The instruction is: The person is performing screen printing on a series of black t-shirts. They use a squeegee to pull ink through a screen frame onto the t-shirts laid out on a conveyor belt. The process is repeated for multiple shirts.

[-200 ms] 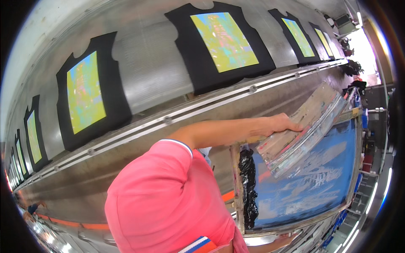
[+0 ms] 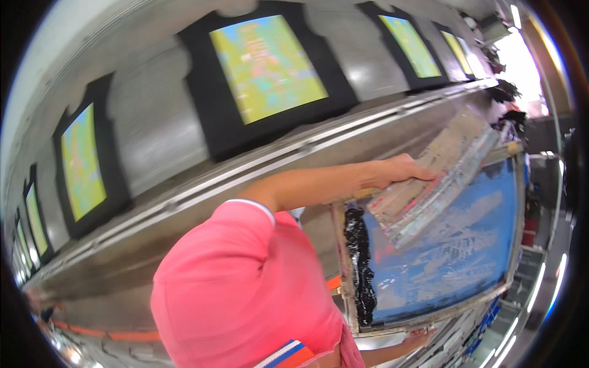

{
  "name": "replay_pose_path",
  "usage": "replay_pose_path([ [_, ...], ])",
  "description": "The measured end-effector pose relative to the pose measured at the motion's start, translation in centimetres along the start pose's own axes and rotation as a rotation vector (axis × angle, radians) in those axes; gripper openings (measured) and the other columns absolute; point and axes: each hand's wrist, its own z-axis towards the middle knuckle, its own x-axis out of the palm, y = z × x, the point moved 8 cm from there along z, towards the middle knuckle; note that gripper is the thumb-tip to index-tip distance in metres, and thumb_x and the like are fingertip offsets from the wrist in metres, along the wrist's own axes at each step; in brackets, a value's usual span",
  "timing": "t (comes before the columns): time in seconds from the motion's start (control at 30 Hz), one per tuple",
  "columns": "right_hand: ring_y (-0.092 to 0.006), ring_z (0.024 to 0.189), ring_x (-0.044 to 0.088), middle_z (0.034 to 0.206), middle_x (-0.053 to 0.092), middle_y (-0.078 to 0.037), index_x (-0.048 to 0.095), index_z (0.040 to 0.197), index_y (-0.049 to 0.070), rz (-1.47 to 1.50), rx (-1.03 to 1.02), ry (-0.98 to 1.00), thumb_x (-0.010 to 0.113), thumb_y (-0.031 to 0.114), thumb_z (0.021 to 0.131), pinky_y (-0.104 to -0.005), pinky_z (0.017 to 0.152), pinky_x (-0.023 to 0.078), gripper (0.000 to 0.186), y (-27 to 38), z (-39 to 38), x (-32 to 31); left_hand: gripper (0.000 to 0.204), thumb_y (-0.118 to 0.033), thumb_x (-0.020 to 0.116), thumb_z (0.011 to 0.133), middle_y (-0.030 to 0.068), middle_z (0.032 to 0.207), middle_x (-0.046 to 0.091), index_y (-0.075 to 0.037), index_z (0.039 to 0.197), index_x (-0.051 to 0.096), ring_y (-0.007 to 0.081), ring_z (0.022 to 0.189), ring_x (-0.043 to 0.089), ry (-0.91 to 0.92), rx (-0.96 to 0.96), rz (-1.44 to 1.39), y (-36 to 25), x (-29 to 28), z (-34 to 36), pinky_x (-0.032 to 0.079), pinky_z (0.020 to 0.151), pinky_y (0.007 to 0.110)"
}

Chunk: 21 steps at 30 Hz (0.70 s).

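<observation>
Closest to me is the pink top (image 2: 227, 288), its arms stretching right. My left hand (image 2: 402, 170) grips the squeegee (image 2: 445, 178), thumb and fingers wrapped on its wooden edge. The squeegee slants over the upper side of the screen (image 2: 485, 221); I can't tell whether its blade touches the mesh. My right hand (image 2: 420, 338) is by the screen's lower edge, fingers reaching out; whether it bears any weight there, I can't tell.

Thick black ink (image 2: 361, 270) is banked along the screen's left end, and grey smears streak the blue mesh. Further off, beyond a metal rail (image 2: 300, 147), the steel worktop (image 2: 153, 135) carries a row of black shirts (image 2: 199, 104), each with a bright yellow-and-blue panel (image 2: 270, 70) where I can make one out. At the far right, strip lights (image 2: 561, 270) glow.

As I judge it, the colour is down on the shirts I can see, while the screen stands off to the side of the row, laid over none of them. The ink bank looks ample; whether a black layer is due, I can't tell.

Against the earlier frame, my view has swung: the shirts sit further left and look blurrier. The left hand, squeegee and screen keep nearly the same arrangement, and more of the right hand shows.
</observation>
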Motion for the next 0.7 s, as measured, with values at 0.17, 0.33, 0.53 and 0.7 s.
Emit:
replay_pose_path([
  [0.17, -0.0171, 0.068, 0.055, 0.085, 0.063, -0.012, 0.047, 0.144, -0.003, -0.068, 0.065, -0.023, 0.057, 0.067, 0.093, -0.0334, 0.057, 0.039, 0.087, 5.9, 9.0, -0.6, 0.058, -0.045, 0.081, 0.083, 0.0116, 0.107, 0.072, 0.002, 0.115, 0.071, 0.0181, 0.090, 0.069, 0.087, -0.093, -0.061, 1.8, 11.0, 12.2, 0.056, 0.076, 0.036],
  [0.33, -0.0260, 0.084, 0.066, 0.104, 0.068, -0.021, 0.047, 0.145, 0.000, -0.060, 0.042, -0.059, 0.057, 0.069, 0.091, -0.0347, 0.063, 0.046, 0.089, 8.3, 13.3, -3.5, 0.055, -0.045, 0.078, 0.087, 0.0120, 0.106, 0.072, 0.002, 0.114, 0.071, 0.0189, 0.090, 0.069, 0.095, -0.117, -0.059, 2.1, 16.3, 14.9, 0.056, 0.077, 0.036],
  [0.53, -0.0127, 0.054, 0.047, 0.076, 0.064, -0.011, 0.046, 0.145, -0.004, 0.072, 0.117, -0.119, 0.058, 0.057, 0.096, -0.0312, 0.046, 0.028, 0.079, 11.8, 15.1, 7.4, 0.049, -0.042, 0.075, 0.090, 0.0130, 0.104, 0.074, 0.001, 0.114, 0.071, 0.0195, 0.087, 0.071, 0.101, -0.151, -0.075, -0.9, 10.4, 25.0, 0.057, 0.076, 0.037],
  [0.7, -0.0179, 0.064, 0.060, 0.087, 0.069, -0.016, 0.048, 0.145, 0.003, 0.162, 0.101, -0.081, 0.059, 0.055, 0.096, -0.0311, 0.052, 0.039, 0.072, 11.6, 25.8, 26.8, 0.048, -0.040, 0.075, 0.090, 0.0127, 0.102, 0.074, 0.002, 0.114, 0.071, 0.0190, 0.084, 0.071, 0.173, -0.111, -0.068, -0.8, 1.5, 46.5, 0.057, 0.077, 0.035],
])
